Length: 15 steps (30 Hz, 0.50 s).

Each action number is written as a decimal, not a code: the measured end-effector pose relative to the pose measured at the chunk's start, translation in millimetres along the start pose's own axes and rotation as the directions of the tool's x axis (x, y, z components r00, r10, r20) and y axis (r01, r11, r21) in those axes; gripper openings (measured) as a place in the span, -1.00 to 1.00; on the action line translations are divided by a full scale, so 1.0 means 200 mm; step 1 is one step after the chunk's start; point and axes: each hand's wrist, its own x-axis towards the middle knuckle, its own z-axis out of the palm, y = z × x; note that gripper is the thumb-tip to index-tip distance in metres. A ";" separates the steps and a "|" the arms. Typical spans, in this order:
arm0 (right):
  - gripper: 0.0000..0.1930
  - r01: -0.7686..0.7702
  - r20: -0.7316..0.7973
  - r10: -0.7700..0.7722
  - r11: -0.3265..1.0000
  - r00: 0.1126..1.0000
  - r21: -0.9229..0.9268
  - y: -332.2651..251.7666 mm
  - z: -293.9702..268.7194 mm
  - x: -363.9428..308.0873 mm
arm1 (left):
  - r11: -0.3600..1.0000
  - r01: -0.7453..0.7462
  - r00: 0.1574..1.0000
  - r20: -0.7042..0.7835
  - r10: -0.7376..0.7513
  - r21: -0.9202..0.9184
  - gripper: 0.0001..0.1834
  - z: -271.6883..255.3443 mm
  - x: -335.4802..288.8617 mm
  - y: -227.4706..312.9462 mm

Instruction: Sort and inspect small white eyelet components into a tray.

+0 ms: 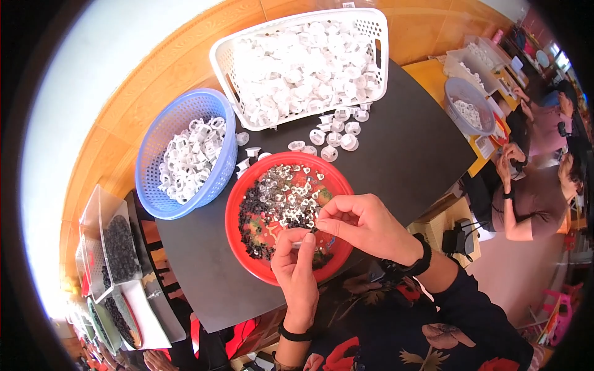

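Red bowl (238, 204) of small black and white parts (278, 201).

Red bowl (238, 213) holds black and white small parts (281, 201); left of it a blue mesh basket (162, 133) of white pieces; behind it a white basket (371, 25), all on a black tabletop (408, 148); nearer than the bowl, a dark sleeve (433, 321) with red flowers

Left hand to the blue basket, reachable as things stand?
Probably yes. The left hand is over the red bowl, pinching a small white part with the right hand. The blue basket sits just left of the bowl, open-topped, with only bare dark table between.
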 end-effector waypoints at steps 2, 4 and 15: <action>-0.86 0.067 -0.031 -0.068 0.997 0.997 -0.038 0.00 0.01 -0.02 | 0.999 0.022 1.000 0.017 -0.022 -0.047 -0.96 -0.02 -0.01 -0.01; -0.87 0.096 -0.039 -0.098 0.994 0.994 -0.042 -0.03 0.02 -0.05 | 0.994 0.049 0.998 0.047 -0.045 -0.094 -0.95 -0.03 -0.02 -0.01; -0.71 0.053 0.485 -0.615 0.651 0.622 0.757 -0.25 0.18 -0.37 | 0.969 0.068 0.996 0.069 -0.053 -0.239 -0.92 -0.01 0.01 0.00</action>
